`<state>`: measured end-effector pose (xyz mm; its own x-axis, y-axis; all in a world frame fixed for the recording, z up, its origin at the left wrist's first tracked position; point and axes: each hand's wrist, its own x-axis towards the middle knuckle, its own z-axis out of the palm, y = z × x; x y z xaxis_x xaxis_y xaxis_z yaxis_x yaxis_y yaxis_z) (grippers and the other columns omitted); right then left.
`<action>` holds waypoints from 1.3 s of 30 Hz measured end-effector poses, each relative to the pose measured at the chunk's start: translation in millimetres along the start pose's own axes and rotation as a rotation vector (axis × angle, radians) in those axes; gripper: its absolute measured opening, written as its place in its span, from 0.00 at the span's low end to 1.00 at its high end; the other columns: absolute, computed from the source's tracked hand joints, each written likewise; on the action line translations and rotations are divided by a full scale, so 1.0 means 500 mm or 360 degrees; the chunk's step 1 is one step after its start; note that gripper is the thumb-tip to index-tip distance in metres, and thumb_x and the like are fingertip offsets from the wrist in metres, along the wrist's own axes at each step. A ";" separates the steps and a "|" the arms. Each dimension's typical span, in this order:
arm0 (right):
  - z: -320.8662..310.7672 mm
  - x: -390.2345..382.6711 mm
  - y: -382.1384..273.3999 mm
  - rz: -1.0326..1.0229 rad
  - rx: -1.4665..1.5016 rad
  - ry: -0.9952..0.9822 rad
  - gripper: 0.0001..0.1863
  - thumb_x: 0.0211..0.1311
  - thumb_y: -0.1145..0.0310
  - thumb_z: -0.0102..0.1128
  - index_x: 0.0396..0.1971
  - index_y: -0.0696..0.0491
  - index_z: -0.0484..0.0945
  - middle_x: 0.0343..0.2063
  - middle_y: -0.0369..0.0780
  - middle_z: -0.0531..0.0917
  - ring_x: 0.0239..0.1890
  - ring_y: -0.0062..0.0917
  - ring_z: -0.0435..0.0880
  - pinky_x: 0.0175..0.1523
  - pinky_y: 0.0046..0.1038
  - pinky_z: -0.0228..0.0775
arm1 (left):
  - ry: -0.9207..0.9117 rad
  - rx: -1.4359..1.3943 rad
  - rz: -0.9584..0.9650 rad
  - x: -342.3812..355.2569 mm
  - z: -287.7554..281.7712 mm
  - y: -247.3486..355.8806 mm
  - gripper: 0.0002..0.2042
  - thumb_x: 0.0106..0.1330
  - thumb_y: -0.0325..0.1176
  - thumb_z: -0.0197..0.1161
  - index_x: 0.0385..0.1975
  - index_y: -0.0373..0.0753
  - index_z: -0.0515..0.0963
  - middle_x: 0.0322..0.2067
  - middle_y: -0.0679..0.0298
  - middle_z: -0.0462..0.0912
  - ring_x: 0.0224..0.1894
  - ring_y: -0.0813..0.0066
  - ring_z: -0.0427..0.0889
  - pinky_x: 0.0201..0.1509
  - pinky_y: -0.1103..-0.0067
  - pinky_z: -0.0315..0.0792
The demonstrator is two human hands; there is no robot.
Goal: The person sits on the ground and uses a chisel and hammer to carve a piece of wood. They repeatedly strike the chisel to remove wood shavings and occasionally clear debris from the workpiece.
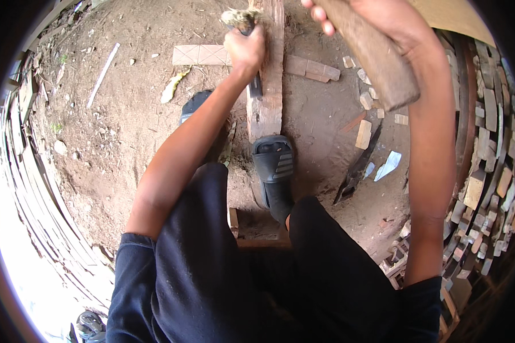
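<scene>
My left hand (247,47) is closed round a dark tool (254,86), like a chisel, with a frayed, pale top (239,18); it is held over a long weathered wooden beam (270,100) on the ground. My right hand (383,20) is raised at the upper right, gripping a thick wooden mallet or club (377,68) whose broad end hangs to the right of the beam. A sandaled foot (273,163) is at the beam's near end; the other shoe (194,106) is partly hidden by my left forearm.
Short plank pieces (200,54) (312,67) lie crosswise either side of the beam on dirt ground (97,143). Several wood offcuts (363,134), a dark strip (355,171) and pale scraps (388,166) lie at the right. Stacked timber (486,171) lines the right edge, long boards (31,194) the left.
</scene>
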<state>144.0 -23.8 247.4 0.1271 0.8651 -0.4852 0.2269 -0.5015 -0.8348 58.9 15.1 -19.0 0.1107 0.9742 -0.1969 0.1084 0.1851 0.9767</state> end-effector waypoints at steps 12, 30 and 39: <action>-0.004 -0.100 -0.043 0.0086 0.0091 0.0248 0.17 0.68 0.74 0.46 0.54 0.63 0.64 0.25 0.36 0.76 0.22 0.15 0.75 0.26 0.16 0.73 | -0.0232 0.0034 0.0168 -0.044 -0.017 0.042 0.15 0.55 0.35 0.60 0.16 0.27 0.75 0.13 0.54 0.78 0.18 0.72 0.78 0.29 0.72 0.73; -0.042 -0.184 0.000 0.0092 -0.0059 0.0381 0.25 0.67 0.74 0.48 0.62 0.63 0.57 0.25 0.36 0.76 0.21 0.16 0.75 0.25 0.17 0.73 | -0.0219 0.0026 0.0254 -0.041 -0.007 0.058 0.15 0.56 0.34 0.60 0.14 0.29 0.73 0.10 0.59 0.75 0.15 0.77 0.74 0.25 0.74 0.70; -0.020 -0.143 -0.004 0.0042 -0.0256 0.0345 0.29 0.67 0.73 0.49 0.66 0.63 0.53 0.26 0.36 0.76 0.21 0.16 0.75 0.25 0.18 0.73 | -0.0304 0.0100 0.0197 -0.058 -0.006 0.069 0.13 0.57 0.35 0.61 0.17 0.30 0.77 0.12 0.63 0.77 0.18 0.81 0.74 0.26 0.75 0.69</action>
<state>144.1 -84.8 286.5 0.3346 0.8412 -0.4247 0.3693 -0.5317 -0.7622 56.4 -6.5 20.5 0.3114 0.9456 -0.0945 0.1433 0.0516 0.9883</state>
